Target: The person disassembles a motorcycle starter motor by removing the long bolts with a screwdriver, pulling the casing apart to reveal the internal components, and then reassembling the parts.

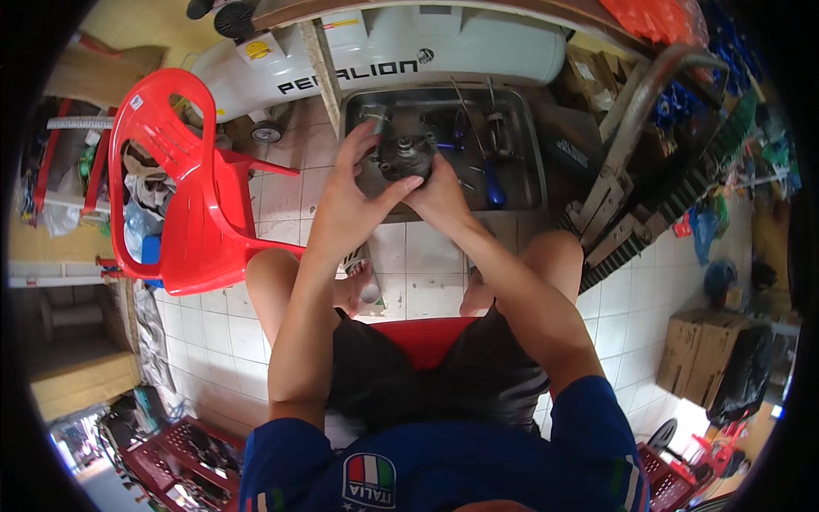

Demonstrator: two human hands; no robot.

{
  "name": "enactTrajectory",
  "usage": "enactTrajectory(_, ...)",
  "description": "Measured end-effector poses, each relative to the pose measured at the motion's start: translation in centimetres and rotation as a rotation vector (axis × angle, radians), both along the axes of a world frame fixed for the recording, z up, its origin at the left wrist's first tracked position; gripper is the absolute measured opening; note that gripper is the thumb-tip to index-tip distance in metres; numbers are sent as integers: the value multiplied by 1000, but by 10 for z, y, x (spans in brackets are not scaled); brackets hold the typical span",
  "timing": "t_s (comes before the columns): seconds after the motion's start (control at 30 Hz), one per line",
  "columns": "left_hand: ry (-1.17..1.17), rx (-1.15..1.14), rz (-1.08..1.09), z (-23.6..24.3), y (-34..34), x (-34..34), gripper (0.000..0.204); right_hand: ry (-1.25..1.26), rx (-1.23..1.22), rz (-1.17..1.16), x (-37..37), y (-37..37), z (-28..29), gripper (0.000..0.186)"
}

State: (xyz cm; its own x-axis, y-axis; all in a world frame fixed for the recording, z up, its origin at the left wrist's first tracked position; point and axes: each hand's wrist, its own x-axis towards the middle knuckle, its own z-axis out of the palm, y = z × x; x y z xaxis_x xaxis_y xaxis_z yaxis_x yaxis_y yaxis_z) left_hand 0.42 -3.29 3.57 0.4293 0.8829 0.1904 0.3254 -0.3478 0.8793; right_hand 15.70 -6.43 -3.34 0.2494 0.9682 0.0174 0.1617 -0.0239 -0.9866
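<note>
Above a metal tray (534, 136) on the tiled floor, both my hands hold a dark, round metal housing (401, 156) with bolt lugs and a small boss on top. My left hand (367, 183) has its thumb across the front of the housing and its fingers curved at its left side. My right hand (437, 192) grips it from the lower right, fingers largely hidden behind it. In the tray lie a cylindrical metal piece (374, 115), a blue-handled screwdriver (493, 183), thin rods and other dark metal parts.
A red plastic chair (183, 222) stands at the left. A white air tank (461, 51) lies behind the tray. A folded metal ladder or frame (614, 222) leans at the right. Cardboard boxes (695, 350) sit at the lower right; my bare feet (350, 290) flank the area below my hands.
</note>
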Motion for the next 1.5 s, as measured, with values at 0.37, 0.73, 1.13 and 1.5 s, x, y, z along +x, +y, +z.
enactTrajectory(0.37, 31, 19, -96, 6, 0, -10, 83, -152, 53, 27, -11, -15, 13, 61)
enactTrajectory(0.73, -34, 56, -54, 10, 1, -13, 78, -213, 129, 34, -11, -3, 23, 62)
enactTrajectory(1.13, -175, 186, 13, 7, 0, -3, 66, -325, 134, -19, -1, 1, 19, 61)
enactTrajectory(1.5, -453, -94, 75, 12, 8, -11, 56, -121, 6, -90, 19, 6, 13, 58)
